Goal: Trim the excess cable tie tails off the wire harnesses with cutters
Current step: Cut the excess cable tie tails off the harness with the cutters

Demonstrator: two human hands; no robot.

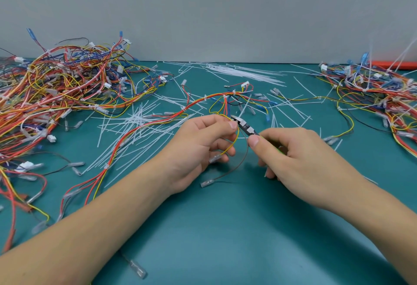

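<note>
Multicoloured wire harness (158, 119) lies across teal table (225, 228), its yellow loop pinched in left hand (203, 147). Right hand (297, 154) grips small black cutters (244, 126), nose at that pinch.

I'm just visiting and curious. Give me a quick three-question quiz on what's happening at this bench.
1. True or false: the right hand holds the cutters.
2. What is pinched in the left hand? A) a connector block B) wires of the harness C) a loose tie
3. What white litter lies across the green mat?

Key: 1. True. 2. B. 3. Cut cable tie tails.
</note>
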